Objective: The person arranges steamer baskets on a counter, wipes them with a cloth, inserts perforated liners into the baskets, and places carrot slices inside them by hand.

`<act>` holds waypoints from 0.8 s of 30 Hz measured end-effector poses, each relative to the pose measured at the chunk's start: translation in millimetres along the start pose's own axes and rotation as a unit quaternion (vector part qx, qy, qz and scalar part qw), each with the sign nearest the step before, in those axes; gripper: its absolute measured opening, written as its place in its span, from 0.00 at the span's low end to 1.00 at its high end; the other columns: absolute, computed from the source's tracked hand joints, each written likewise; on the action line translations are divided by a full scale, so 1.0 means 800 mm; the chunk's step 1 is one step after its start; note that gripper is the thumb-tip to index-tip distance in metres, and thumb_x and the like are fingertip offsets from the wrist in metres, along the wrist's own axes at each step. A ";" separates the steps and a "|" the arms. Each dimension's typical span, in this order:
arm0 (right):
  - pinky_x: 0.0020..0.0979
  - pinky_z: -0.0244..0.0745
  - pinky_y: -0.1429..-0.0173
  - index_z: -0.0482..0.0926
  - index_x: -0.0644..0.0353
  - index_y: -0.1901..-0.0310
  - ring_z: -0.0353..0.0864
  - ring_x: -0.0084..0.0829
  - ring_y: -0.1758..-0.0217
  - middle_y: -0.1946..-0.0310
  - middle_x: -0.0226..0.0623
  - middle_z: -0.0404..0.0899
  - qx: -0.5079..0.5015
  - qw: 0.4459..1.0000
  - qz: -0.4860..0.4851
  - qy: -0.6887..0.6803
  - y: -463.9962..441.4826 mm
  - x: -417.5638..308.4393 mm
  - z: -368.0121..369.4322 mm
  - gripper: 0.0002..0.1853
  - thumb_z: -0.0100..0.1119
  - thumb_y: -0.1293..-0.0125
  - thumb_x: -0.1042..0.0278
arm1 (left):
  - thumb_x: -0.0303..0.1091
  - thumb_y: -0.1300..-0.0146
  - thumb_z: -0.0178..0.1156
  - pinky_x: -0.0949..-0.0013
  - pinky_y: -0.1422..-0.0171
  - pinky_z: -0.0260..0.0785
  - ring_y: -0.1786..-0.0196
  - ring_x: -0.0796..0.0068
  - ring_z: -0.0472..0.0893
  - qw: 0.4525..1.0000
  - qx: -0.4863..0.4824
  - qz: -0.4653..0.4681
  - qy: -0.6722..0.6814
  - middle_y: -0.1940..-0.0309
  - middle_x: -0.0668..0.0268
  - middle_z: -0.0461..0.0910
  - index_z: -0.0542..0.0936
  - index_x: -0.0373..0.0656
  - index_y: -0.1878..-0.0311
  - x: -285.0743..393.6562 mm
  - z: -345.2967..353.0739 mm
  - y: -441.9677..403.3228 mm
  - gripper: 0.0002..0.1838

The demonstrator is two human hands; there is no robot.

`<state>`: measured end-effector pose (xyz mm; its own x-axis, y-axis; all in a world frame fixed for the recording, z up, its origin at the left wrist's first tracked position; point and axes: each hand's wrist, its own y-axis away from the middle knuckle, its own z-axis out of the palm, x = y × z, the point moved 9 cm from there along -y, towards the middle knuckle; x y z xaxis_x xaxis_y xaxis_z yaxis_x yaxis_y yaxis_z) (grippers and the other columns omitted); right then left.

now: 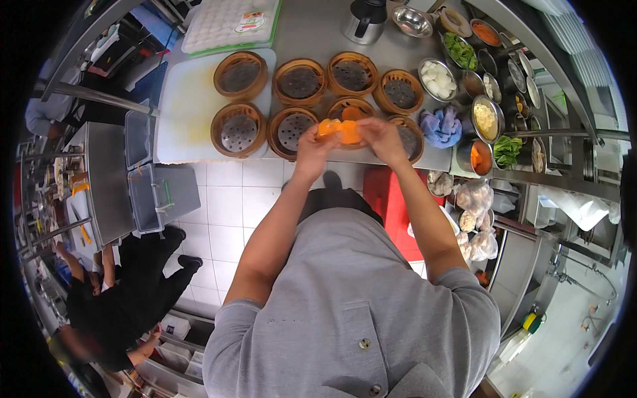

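Observation:
My left hand [314, 147] is closed on a few thin orange slices, which look like carrot slices [329, 129]. My right hand [383, 140] pinches the right end of the same fanned slices. Both hands are above the front row of round bamboo steamer baskets [239, 129] with perforated metal liners. Just behind the fingers, one more orange slice [352, 113] shows over a front-row steamer [346, 103]; whether it lies inside I cannot tell. My hands partly cover that steamer and the one to its right [411, 138].
A white cutting board [182, 109] lies at left below an egg tray [229, 26]. A blue-purple cloth [440, 126], a bowl of white pieces [437, 79] and a bowl of orange slices [479, 158] stand at right. A co-worker in black [106, 298] is at lower left.

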<state>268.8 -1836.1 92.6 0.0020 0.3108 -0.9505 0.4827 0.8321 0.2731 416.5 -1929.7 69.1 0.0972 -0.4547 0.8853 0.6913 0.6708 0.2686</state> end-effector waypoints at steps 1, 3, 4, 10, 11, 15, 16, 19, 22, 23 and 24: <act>0.23 0.81 0.59 0.83 0.66 0.49 0.83 0.19 0.63 0.60 0.33 0.86 0.007 1.000 -0.003 0.008 0.000 0.005 -0.006 0.09 0.61 0.28 0.75 | 0.32 0.34 0.70 0.76 0.50 0.79 0.55 0.82 0.82 1.000 0.004 0.003 -0.003 0.55 0.68 0.84 0.80 0.39 0.45 0.002 0.001 0.001 0.16; 0.23 0.81 0.60 0.83 0.66 0.50 0.82 0.20 0.65 0.62 0.33 0.86 0.012 1.000 -0.004 0.019 0.003 -0.005 -0.011 0.08 0.61 0.28 0.75 | 0.31 0.34 0.70 0.76 0.51 0.79 0.56 0.82 0.82 1.000 0.010 -0.001 -0.013 0.55 0.68 0.84 0.81 0.39 0.46 -0.002 0.000 -0.002 0.16; 0.23 0.81 0.60 0.83 0.66 0.52 0.82 0.20 0.66 0.63 0.33 0.86 0.014 0.999 -0.005 0.030 0.004 -0.009 -0.013 0.07 0.61 0.28 0.75 | 0.31 0.34 0.70 0.76 0.51 0.79 0.56 0.82 0.82 1.000 0.019 -0.003 -0.023 0.55 0.68 0.84 0.81 0.38 0.46 -0.004 -0.001 -0.002 0.15; 0.23 0.78 0.62 0.83 0.66 0.55 0.80 0.18 0.69 0.66 0.33 0.85 0.045 0.999 -0.028 0.006 -0.008 0.014 -0.029 0.05 0.62 0.29 0.75 | 0.30 0.33 0.69 0.76 0.51 0.78 0.57 0.81 0.82 1.000 0.019 -0.010 -0.001 0.55 0.67 0.84 0.82 0.38 0.47 -0.011 0.001 -0.007 0.14; 0.23 0.78 0.62 0.83 0.66 0.55 0.80 0.18 0.69 0.66 0.33 0.85 0.043 0.999 -0.029 0.005 -0.009 0.015 -0.031 0.05 0.62 0.29 0.75 | 0.30 0.33 0.69 0.76 0.51 0.78 0.57 0.81 0.82 1.000 0.021 -0.010 -0.002 0.55 0.67 0.84 0.82 0.38 0.47 -0.013 -0.002 -0.007 0.14; 0.36 0.81 0.59 0.84 0.62 0.53 0.86 0.37 0.68 0.66 0.41 0.87 0.088 0.955 -0.120 0.258 -0.013 0.005 -0.038 0.09 0.63 0.34 0.73 | 0.29 0.33 0.68 0.75 0.51 0.78 0.59 0.79 0.83 0.997 0.075 -0.002 -0.032 0.56 0.65 0.84 0.81 0.35 0.47 -0.012 -0.028 -0.005 0.14; 0.42 0.82 0.57 0.84 0.60 0.53 0.87 0.45 0.67 0.65 0.45 0.87 0.106 0.911 -0.166 0.363 -0.012 0.001 -0.033 0.10 0.64 0.36 0.71 | 0.28 0.34 0.67 0.74 0.51 0.79 0.59 0.78 0.83 0.996 0.083 0.006 -0.027 0.57 0.63 0.84 0.80 0.33 0.47 -0.011 -0.032 -0.004 0.15; 0.49 0.80 0.54 0.84 0.58 0.51 0.84 0.55 0.60 0.61 0.49 0.86 0.107 0.899 -0.117 0.409 -0.015 0.007 -0.028 0.14 0.65 0.38 0.68 | 0.27 0.33 0.66 0.74 0.51 0.79 0.58 0.77 0.83 0.998 0.066 0.020 -0.010 0.56 0.63 0.84 0.80 0.32 0.47 0.000 -0.030 0.000 0.14; 0.43 0.80 0.58 0.84 0.57 0.49 0.86 0.46 0.64 0.64 0.46 0.85 0.182 0.871 -0.223 0.399 0.000 -0.016 -0.027 0.15 0.67 0.36 0.63 | 0.27 0.33 0.66 0.74 0.51 0.79 0.58 0.78 0.83 0.998 0.056 0.030 -0.006 0.56 0.63 0.84 0.80 0.33 0.47 0.005 -0.030 0.000 0.13; 0.43 0.80 0.58 0.84 0.57 0.49 0.86 0.46 0.64 0.64 0.46 0.85 0.183 0.871 -0.225 0.397 0.002 -0.023 -0.024 0.15 0.67 0.36 0.63 | 0.27 0.33 0.66 0.74 0.51 0.79 0.58 0.78 0.83 0.998 0.056 0.031 -0.008 0.56 0.63 0.84 0.80 0.33 0.47 0.009 -0.028 0.000 0.13; 0.38 0.79 0.60 0.84 0.57 0.49 0.85 0.39 0.66 0.66 0.43 0.85 0.151 0.927 -0.166 0.301 0.000 -0.020 -0.027 0.14 0.67 0.34 0.62 | 0.29 0.32 0.66 0.74 0.50 0.79 0.58 0.78 0.83 0.999 0.039 0.032 -0.018 0.56 0.64 0.84 0.80 0.34 0.47 0.013 -0.019 0.000 0.13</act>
<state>249.9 -1831.4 110.6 -0.6352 0.3362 -0.6953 0.5930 0.7891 -0.1602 428.6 -1943.4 72.2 0.1127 -0.3886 0.9145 0.6267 0.7420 0.2381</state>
